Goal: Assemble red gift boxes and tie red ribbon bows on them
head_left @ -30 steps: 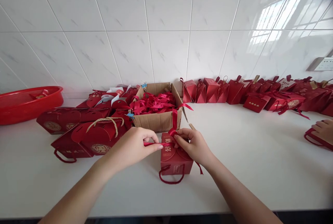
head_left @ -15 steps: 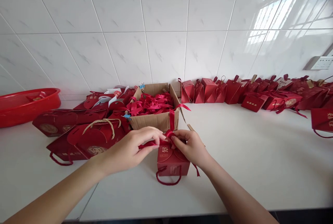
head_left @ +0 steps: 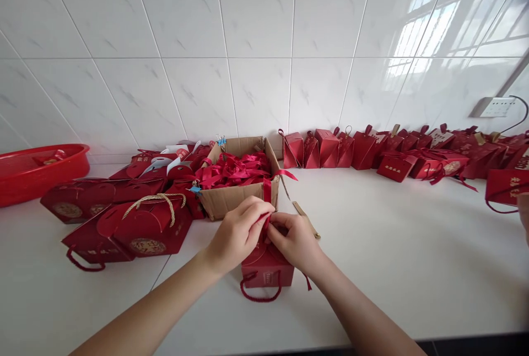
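A small red gift box point(head_left: 268, 272) with a dark red cord handle stands on the white counter in front of me. Above its top, my left hand point(head_left: 243, 228) pinches a red ribbon point(head_left: 264, 229). My right hand point(head_left: 293, 237) meets it from the right, its fingers pinched on the same ribbon. The fingertips nearly touch and hide most of the ribbon and the box top. A ribbon end hangs down at the box's right side.
Behind my hands is a cardboard box point(head_left: 231, 201) of red ribbons. Red gift boxes point(head_left: 152, 235) lie at left, beside a red basin point(head_left: 41, 179). More red boxes point(head_left: 328, 149) line the wall at right. Another person's hand point(head_left: 524, 212) shows at the right edge.
My left hand has moved right and up against my right hand, bringing the ribbon in its fingers over the box top. Another person's hand has appeared at the right edge.
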The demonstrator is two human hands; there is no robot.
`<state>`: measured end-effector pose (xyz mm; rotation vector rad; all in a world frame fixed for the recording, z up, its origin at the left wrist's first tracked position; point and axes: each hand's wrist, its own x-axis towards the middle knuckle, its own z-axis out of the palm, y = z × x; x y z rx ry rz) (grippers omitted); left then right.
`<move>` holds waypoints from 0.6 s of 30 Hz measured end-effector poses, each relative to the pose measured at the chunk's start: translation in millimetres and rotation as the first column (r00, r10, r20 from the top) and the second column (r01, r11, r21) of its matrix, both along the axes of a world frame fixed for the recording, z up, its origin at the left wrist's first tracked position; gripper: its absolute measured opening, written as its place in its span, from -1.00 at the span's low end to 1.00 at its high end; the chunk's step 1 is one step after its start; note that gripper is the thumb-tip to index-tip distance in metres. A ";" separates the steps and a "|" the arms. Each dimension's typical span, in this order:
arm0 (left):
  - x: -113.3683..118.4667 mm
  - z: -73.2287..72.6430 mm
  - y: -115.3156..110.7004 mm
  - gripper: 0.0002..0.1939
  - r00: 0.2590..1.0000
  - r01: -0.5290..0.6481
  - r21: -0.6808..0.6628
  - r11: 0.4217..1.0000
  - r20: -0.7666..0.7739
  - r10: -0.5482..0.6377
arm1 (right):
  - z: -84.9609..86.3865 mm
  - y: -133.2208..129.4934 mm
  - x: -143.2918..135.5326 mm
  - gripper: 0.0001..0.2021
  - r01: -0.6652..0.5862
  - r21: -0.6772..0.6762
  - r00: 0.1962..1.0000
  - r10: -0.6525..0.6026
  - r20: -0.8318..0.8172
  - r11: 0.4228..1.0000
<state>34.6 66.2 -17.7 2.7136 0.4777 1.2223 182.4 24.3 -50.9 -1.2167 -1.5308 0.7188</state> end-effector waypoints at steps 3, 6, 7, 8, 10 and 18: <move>5.0 -2.5 7.1 -0.82 0.993 -0.099 -0.077 0.992 0.052 0.103 | 1.3 -2.1 1.0 -0.82 -0.071 0.041 0.997 0.070 0.031 0.997; 7.3 -3.6 12.3 -0.84 0.990 -0.123 -0.095 0.988 0.063 0.129 | 2.8 -4.1 2.6 -0.80 -0.115 0.065 0.992 0.111 0.064 0.991; 7.1 -3.7 13.3 -0.84 0.989 -0.121 -0.097 0.988 0.069 0.128 | 3.1 -4.6 3.1 -0.79 -0.125 0.067 0.990 0.120 0.071 0.990; 6.4 -3.6 14.0 -0.84 0.990 -0.115 -0.096 0.989 0.076 0.122 | 3.2 -4.9 3.4 -0.78 -0.130 0.065 0.989 0.125 0.075 0.989; 4.4 -2.9 14.8 -0.84 0.992 -0.081 -0.090 0.993 0.086 0.089 | 2.6 -5.0 3.7 -0.76 -0.120 0.051 0.990 0.116 0.078 0.991; 9.8 24.2 21.0 -0.86 0.992 0.105 -0.145 0.984 -0.058 -0.115 | 0.7 -2.5 2.6 -0.77 -0.067 0.019 0.997 0.067 0.039 0.998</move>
